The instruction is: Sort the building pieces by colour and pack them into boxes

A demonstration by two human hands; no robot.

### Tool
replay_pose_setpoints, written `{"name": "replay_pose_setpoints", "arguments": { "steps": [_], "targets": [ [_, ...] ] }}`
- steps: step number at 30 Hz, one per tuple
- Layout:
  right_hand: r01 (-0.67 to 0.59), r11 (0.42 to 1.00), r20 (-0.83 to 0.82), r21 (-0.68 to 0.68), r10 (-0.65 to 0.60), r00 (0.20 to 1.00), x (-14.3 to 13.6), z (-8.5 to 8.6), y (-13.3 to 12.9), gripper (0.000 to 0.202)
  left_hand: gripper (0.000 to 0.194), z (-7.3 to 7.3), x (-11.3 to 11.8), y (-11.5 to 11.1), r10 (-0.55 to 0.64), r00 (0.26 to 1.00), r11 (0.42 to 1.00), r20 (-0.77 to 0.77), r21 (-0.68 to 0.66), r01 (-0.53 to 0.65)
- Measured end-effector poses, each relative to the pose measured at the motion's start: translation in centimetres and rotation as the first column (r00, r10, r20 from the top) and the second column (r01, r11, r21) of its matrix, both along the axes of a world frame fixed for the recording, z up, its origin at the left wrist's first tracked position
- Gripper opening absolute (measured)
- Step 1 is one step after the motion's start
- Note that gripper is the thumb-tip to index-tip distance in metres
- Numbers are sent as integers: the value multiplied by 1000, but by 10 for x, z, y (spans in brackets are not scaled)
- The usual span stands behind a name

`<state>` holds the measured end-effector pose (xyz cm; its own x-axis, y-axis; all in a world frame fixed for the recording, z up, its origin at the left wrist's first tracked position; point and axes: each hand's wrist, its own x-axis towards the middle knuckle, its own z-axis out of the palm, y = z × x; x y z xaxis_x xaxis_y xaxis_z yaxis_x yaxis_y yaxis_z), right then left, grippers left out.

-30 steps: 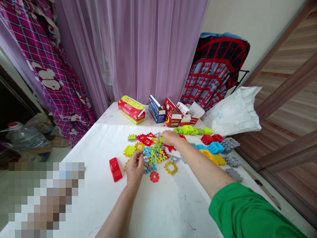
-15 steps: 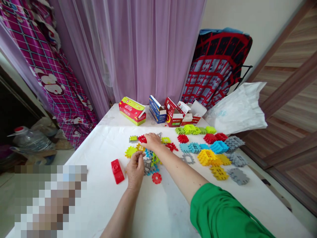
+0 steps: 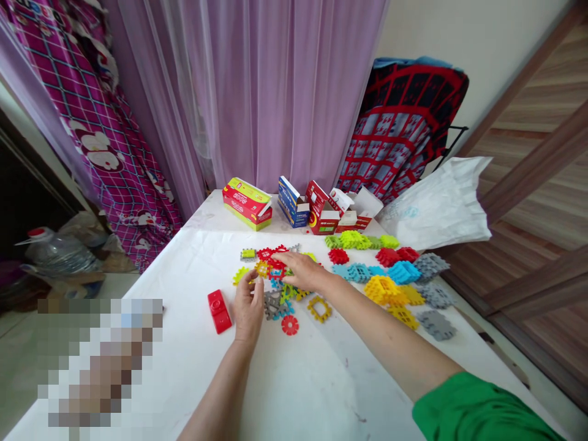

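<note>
A mixed heap of toothed plastic pieces lies mid-table, with gray pieces [image 3: 272, 301] at its front and a red disc [image 3: 290, 325] before it. My right hand [image 3: 301, 269] reaches over the heap from the right, its fingertips at a red window-like piece [image 3: 277, 269]. Beside the heap's left edge is my left hand [image 3: 249, 306], fingers curved and apart, near a lime piece [image 3: 239, 275]; nothing shows in it. A yellow frame piece [image 3: 319, 309] lies flat below my right wrist. The red block [image 3: 219, 312] is left of my left hand.
Sorted piles stand at the right: lime [image 3: 354, 240], red [image 3: 388, 256], blue [image 3: 404, 272], yellow [image 3: 384, 290] and gray [image 3: 430, 267]. Several small boxes, one red and green [image 3: 247, 205], one blue [image 3: 293, 202], line the back edge. A white bag [image 3: 436, 202] lies behind the piles.
My right hand has moved right and slightly down, uncovering red pieces at the heap's back. The yellow frame piece now shows below my right wrist. My left hand has shifted slightly left and opened.
</note>
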<state>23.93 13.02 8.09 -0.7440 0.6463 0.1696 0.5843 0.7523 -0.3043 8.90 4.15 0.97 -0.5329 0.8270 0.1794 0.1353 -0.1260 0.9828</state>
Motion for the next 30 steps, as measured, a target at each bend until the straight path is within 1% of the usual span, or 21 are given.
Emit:
{"name": "replay_pose_setpoints", "arguments": {
  "steps": [2,4,6,9,11,12,13,15,17,18,20,25,30],
  "targets": [
    [-125,992,28,31,124,992,7,5,-12,65,47,1,-2,1,-56,998,998,18,-10,56],
    [-208,977,56,51,205,977,11,9,-21,65,45,3,-3,1,-135,990,990,36,-30,137],
    [-254,965,73,66,249,966,14,11,-26,65,43,6,-5,1,-202,977,977,63,-59,206],
    [-265,961,70,84,260,963,17,11,-29,66,43,15,-8,-3,-292,948,943,125,-129,308],
    [-236,967,55,98,232,971,19,11,-32,64,42,22,-9,-7,-351,918,908,182,-172,381],
    [-200,974,43,106,196,980,20,11,-33,63,41,25,-9,-10,-369,905,895,213,-183,408],
    [-143,983,28,116,141,990,22,12,-36,62,41,28,-8,-12,-374,895,887,243,-187,422],
    [18,992,5,127,-19,1000,23,14,-42,58,42,31,-5,-16,-354,887,891,298,-181,417],
    [163,979,1,124,-164,986,24,16,-50,52,45,32,0,-18,-316,884,905,344,-171,390],
    [202,972,3,123,-204,979,24,17,-54,48,46,32,2,-19,-298,882,911,364,-167,377],
    [222,967,7,127,-225,974,23,18,-61,42,47,32,5,-20,-277,875,919,396,-157,362],
    [215,963,51,162,-226,973,19,18,-69,56,46,29,9,-22,-270,854,909,445,-175,378],
    [213,952,82,222,-235,968,18,19,-67,55,49,24,11,-20,-265,853,905,449,-190,381]
  ]
}}
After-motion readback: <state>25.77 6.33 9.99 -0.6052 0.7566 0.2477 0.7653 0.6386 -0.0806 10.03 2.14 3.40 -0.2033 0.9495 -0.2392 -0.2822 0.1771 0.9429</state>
